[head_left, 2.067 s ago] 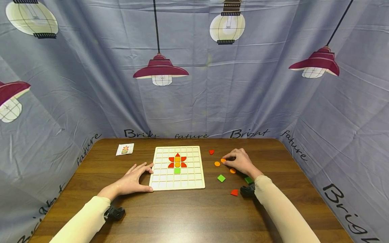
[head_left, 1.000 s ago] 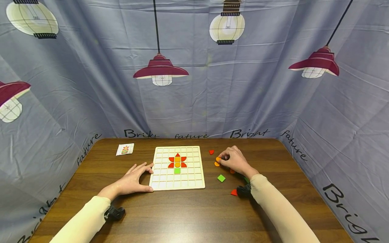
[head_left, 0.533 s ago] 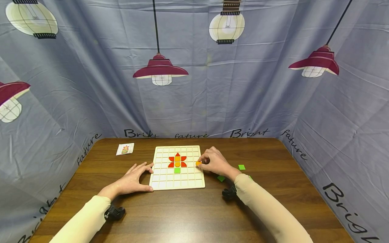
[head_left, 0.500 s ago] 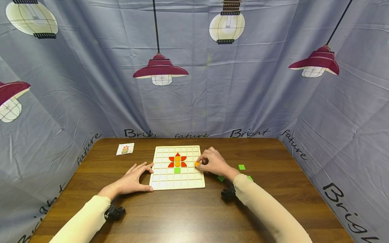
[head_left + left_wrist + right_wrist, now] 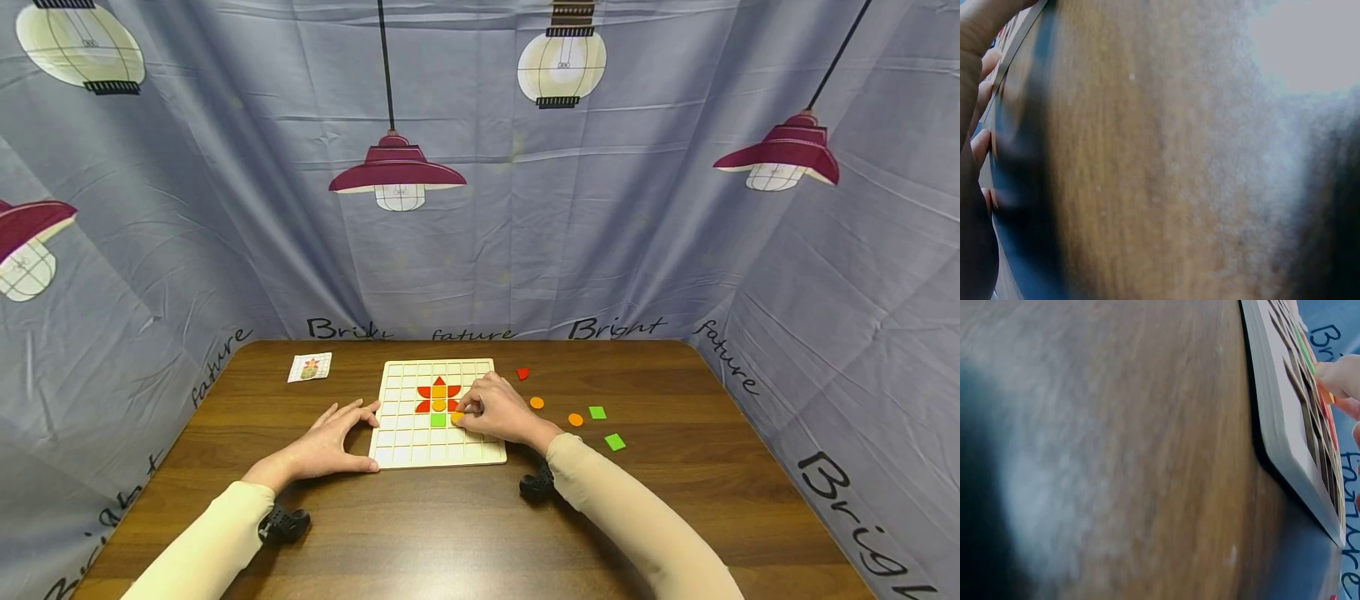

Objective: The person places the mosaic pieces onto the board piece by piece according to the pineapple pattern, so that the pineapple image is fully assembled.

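A pale gridded board (image 5: 408, 450) lies mid-table, bearing a flower of red petals (image 5: 453, 391), an orange square, an orange disc (image 5: 438, 406) and a green square (image 5: 438, 420) below. My right hand (image 5: 501, 410) pinches a second orange disc (image 5: 457, 418) between thumb and fingertips, just right of that green square. In the right wrist view, the disc (image 5: 1329, 397) shows orange under the thumb, close over the board. My left hand (image 5: 326, 442) rests against the board's left edge, thumb near the front corner and fingers spread farther back; the left wrist view catches only part of it.
Right of the board lie a red piece (image 5: 522, 373), two orange discs (image 5: 575, 420) and green squares (image 5: 615, 442). A small printed card (image 5: 309, 367) with a flower picture sits at the back left. A patterned grey-blue curtain (image 5: 480, 250) surrounds the table.
My right hand has taken an orange disc from the loose pieces and carried it left over the board, beside the green square. The left hand has stayed at the board's edge.
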### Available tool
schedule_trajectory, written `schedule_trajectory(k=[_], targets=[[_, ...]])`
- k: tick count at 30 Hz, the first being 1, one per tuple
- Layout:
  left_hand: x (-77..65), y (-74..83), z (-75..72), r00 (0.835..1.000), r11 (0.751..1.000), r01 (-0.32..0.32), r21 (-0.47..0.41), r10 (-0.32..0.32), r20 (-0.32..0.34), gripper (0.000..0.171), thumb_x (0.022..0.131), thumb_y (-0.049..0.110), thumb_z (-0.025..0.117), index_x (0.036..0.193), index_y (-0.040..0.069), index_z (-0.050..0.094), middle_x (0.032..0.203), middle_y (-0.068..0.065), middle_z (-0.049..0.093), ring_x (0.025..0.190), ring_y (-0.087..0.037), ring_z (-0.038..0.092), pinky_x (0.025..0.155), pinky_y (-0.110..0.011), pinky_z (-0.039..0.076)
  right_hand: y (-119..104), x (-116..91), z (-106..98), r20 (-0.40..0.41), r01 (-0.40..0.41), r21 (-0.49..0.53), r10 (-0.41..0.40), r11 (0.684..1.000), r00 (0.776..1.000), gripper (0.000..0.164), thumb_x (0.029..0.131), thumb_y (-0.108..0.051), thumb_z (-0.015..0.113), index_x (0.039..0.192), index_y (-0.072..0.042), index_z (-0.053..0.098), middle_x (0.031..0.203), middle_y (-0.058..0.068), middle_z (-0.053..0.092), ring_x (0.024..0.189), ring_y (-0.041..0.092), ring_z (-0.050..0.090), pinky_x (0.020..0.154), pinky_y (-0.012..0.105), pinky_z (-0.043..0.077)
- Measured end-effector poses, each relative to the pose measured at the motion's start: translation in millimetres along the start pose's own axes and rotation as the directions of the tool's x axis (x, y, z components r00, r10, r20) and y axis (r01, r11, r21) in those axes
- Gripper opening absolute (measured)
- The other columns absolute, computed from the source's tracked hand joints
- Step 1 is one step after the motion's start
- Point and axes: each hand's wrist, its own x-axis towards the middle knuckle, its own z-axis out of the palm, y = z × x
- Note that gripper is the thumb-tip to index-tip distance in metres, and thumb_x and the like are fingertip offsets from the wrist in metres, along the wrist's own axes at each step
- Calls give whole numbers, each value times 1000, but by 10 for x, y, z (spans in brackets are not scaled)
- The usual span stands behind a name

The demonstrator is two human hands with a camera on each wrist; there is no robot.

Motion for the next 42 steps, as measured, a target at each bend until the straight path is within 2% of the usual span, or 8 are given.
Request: schedule_trajectory(k=[14, 21, 30, 35, 42], targets=[[20, 21, -5, 1000, 1000, -6, 3, 6, -3, 62, 80, 54, 83, 121, 16, 57, 160, -14, 41, 148, -47, 28, 119, -68, 6, -7, 28, 55, 0, 0, -19, 0, 1000, 1000, 14, 86, -40, 81, 91, -28, 77, 78, -13, 56, 85, 10, 44, 80, 29, 38], [27, 5, 3, 1000, 1000, 7, 1, -7, 5, 64, 79, 56, 83, 122, 17, 56, 161, -11, 40, 150, -44, 27, 120, -65, 5, -1, 24, 35, 5, -15, -29, 15, 999, 1000, 15, 86, -42, 81, 89, -28, 75, 76, -14, 52, 86, 10, 43, 77, 28, 36], [33, -4, 12, 1000, 1000, 11, 3, -11, 7, 65, 78, 59, 82, 122, 17, 56, 161, -10, 40, 149, -44, 27, 121, -65, 5, 20, -25, 5, 3, -20, 10, 20, 1000, 1000, 14, 87, -40, 81, 90, -28, 76, 78, -14, 55, 87, 10, 44, 79, 30, 37], [24, -4, 6, 1000, 1000, 15, -2, -15, 13, 64, 79, 57, 82, 122, 17, 56, 161, -11, 39, 150, -44, 27, 120, -65, 5, 105, -65, -138, -2, -52, 37, 52, 998, 999, 12, 90, -37, 78, 98, -28, 78, 81, -17, 56, 89, 10, 43, 81, 31, 39], [7, -5, -1, 1000, 1000, 20, 1, -20, 14, 63, 80, 57, 82, 121, 17, 56, 161, -11, 39, 150, -44, 27, 121, -65, 4, 343, -197, -481, -91, -102, 108, 112, 989, 990, 16, 89, -28, 81, 103, -19, 79, 84, -14, 59, 90, 17, 45, 81, 37, 39]])
